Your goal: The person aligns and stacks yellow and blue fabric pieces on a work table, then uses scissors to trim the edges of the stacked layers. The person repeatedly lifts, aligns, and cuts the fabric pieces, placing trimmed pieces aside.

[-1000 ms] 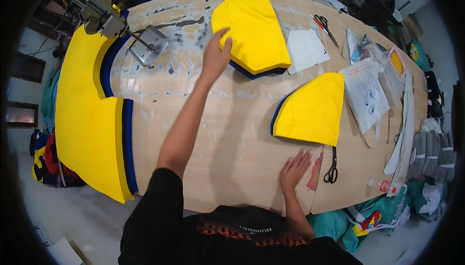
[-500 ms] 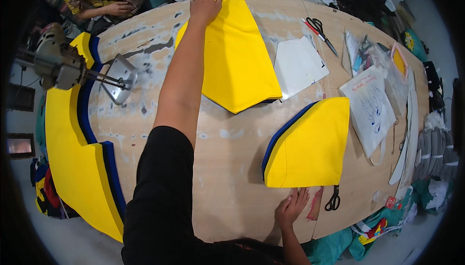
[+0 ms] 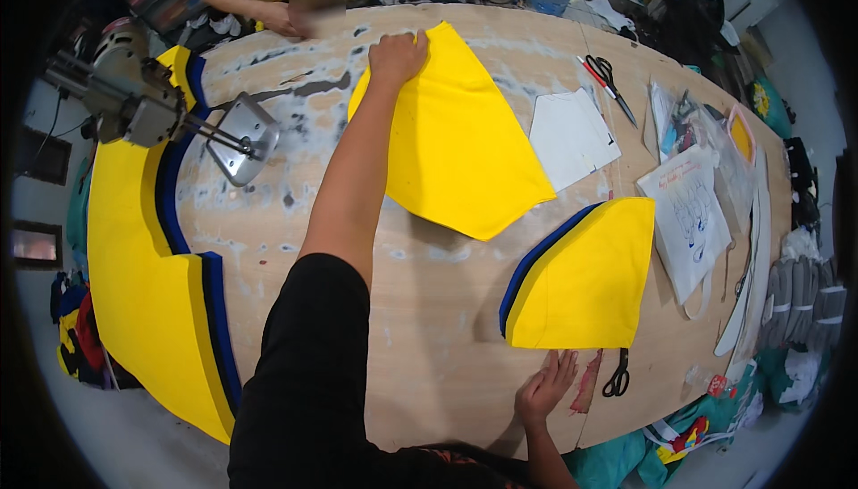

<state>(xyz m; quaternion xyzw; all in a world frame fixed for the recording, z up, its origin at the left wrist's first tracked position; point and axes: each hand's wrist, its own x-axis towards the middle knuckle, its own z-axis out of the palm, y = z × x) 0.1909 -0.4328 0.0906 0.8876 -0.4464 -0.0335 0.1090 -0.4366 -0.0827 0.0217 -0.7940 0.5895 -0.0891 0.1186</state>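
Note:
My left arm, in a black sleeve, reaches across the table to a large yellow fabric panel (image 3: 460, 136). My left hand (image 3: 398, 57) is closed on the panel's far left edge, its fingertips partly hidden. A shadow lies under the near edge of that panel. Close to me, my right hand (image 3: 547, 389) rests flat on the table, fingers stretched out. It lies just below a smaller stack of curved yellow pieces (image 3: 585, 279) with dark blue layers beneath. Black-handled scissors (image 3: 617, 383) stick out from under this stack.
A cutting machine (image 3: 241, 142) stands left, beside a long yellow and blue fabric stack (image 3: 143, 283). A white template (image 3: 572, 140), another pair of scissors (image 3: 612, 87) and a white bag (image 3: 686, 212) lie right. Across the table is another person (image 3: 268, 6).
The large yellow panel has turned a little, its near tip swinging right, and the blue layer at its near edge no longer shows. The other person's hands have moved. My right hand stays put.

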